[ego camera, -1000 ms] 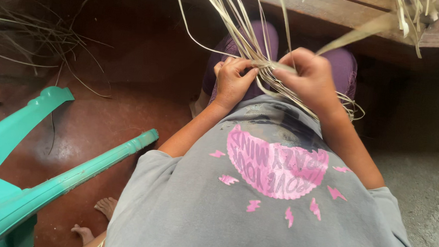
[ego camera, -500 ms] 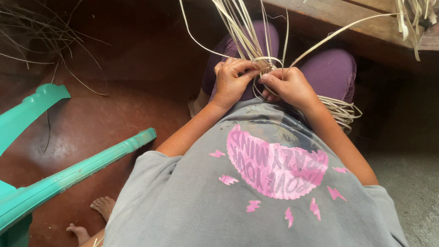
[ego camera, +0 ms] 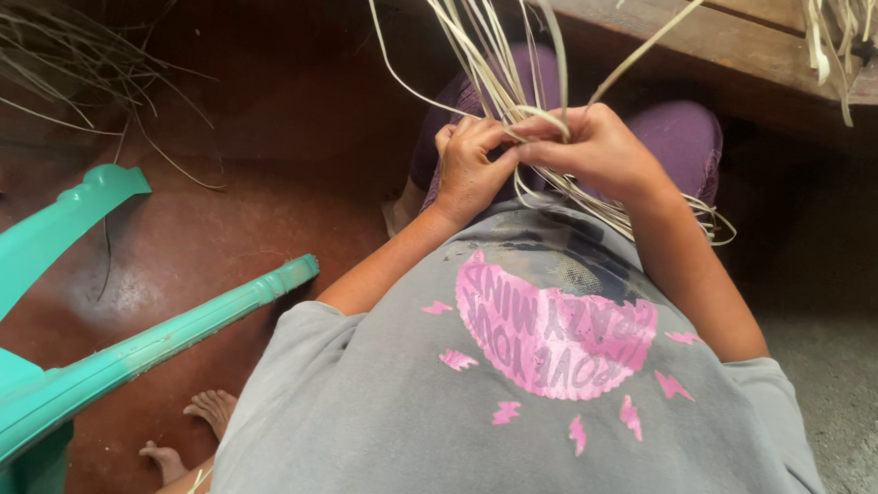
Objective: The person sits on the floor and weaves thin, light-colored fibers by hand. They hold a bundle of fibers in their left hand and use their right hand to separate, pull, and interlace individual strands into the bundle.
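Far to the left of your fingers, loose dry straw [ego camera: 49, 51] lies scattered on the reddish floor [ego camera: 240, 217]. Below it, the legs of a tipped-over turquoise plastic chair [ego camera: 103, 360] reach toward your elbow, and a bare foot [ego camera: 212, 408] rests on the floor just beside the chair's nearer leg.

Your left hand [ego camera: 471, 169] sits over your lap with the fingers curled and pressed together, the thumb and forefinger pinching a few pale reed strips [ego camera: 489, 59] right at the point where they gather. Your right hand [ego camera: 594, 150] touches it, knuckle to knuckle; its fingers are closed around the same bundle, fingertips pressing the strips against your left thumb. From that pinch point the strips fan upward, away from your fingertips, and out of view, while a looped tangle of them trails out beneath your right wrist, over the purple trousers [ego camera: 680, 134].

Beyond your fingers a wooden bench [ego camera: 710, 36] runs across the top, and to the far right more cut strips [ego camera: 850, 38] hang over its edge. Below your right forearm the ground is grey concrete [ego camera: 852, 399].
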